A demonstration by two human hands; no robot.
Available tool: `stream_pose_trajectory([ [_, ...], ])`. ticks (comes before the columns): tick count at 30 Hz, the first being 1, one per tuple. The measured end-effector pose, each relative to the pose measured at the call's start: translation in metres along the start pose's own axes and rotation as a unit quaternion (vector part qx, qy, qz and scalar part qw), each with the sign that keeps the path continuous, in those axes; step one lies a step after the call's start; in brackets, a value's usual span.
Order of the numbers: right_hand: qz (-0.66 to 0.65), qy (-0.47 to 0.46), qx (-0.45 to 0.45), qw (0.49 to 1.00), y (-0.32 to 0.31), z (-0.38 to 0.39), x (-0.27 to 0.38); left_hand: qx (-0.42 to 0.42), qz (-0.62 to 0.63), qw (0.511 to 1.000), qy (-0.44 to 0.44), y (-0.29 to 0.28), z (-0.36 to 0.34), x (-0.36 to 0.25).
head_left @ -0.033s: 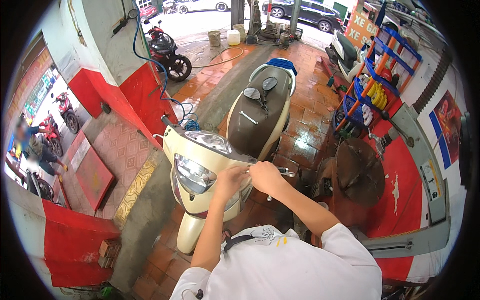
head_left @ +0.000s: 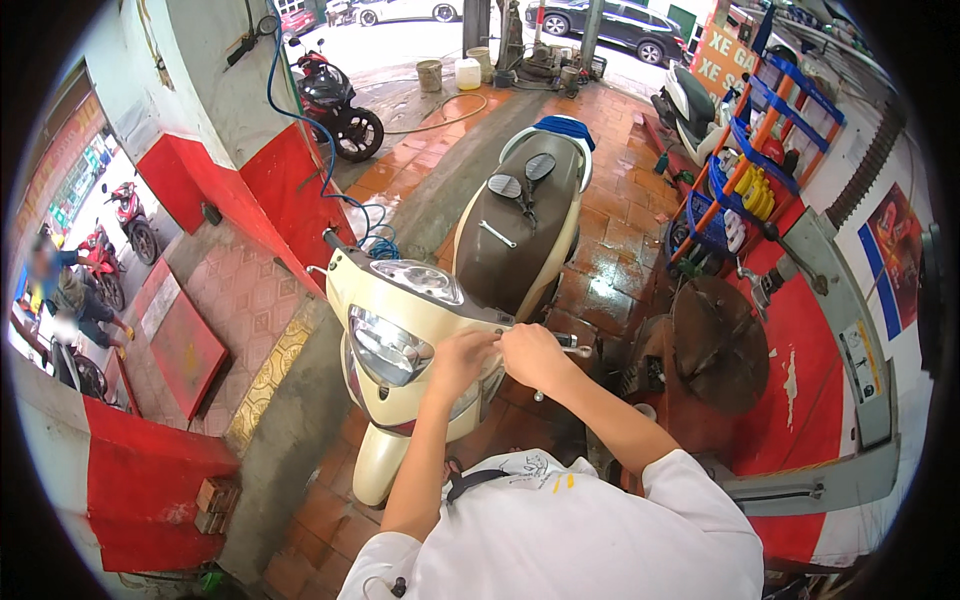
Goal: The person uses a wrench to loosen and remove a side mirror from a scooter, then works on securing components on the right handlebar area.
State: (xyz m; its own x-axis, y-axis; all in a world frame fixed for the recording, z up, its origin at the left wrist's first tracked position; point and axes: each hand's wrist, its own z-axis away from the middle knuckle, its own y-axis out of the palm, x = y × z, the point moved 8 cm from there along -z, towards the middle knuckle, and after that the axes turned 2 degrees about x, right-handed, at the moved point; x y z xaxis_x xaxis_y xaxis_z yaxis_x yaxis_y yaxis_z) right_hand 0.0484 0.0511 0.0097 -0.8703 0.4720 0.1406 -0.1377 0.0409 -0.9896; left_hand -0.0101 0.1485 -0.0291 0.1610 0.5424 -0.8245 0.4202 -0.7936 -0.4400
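A cream scooter point(head_left: 395, 345) with a brown seat point(head_left: 515, 235) stands on the wet tiled floor, its headlight toward me. My left hand point(head_left: 458, 357) is curled on the edge of the handlebar cover, just right of the headlight. Touching it, my right hand point(head_left: 533, 355) is closed around the bare right handlebar point(head_left: 580, 350), whose metal end sticks out past my fingers. Two detached mirrors point(head_left: 522, 175) and a wrench point(head_left: 497, 233) lie on the seat. A blue cloth point(head_left: 566, 127) covers the scooter's rear.
A blue rack of bottles point(head_left: 740, 190) and a dark round machine table point(head_left: 715, 340) stand to the right. A blue hose point(head_left: 330, 190) hangs by the red wall at left. A red motorbike point(head_left: 335, 100) and buckets point(head_left: 430, 75) are behind. A person point(head_left: 62, 290) sits far left.
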Motion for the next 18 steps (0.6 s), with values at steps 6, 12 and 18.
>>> stream_pose_trajectory([
  [6,-0.093,0.088,-0.136,0.982,0.015,0.026,-0.003,-0.003,0.007,1.0,0.025,-0.002,0.004,0.003],
  [12,-0.267,0.085,-0.238,0.93,0.017,0.043,-0.019,0.003,0.012,1.0,0.029,-0.003,0.003,0.0],
  [18,-0.259,0.101,-0.258,0.925,0.021,0.049,-0.014,0.029,0.057,0.994,-0.088,-0.003,-0.004,0.015],
])
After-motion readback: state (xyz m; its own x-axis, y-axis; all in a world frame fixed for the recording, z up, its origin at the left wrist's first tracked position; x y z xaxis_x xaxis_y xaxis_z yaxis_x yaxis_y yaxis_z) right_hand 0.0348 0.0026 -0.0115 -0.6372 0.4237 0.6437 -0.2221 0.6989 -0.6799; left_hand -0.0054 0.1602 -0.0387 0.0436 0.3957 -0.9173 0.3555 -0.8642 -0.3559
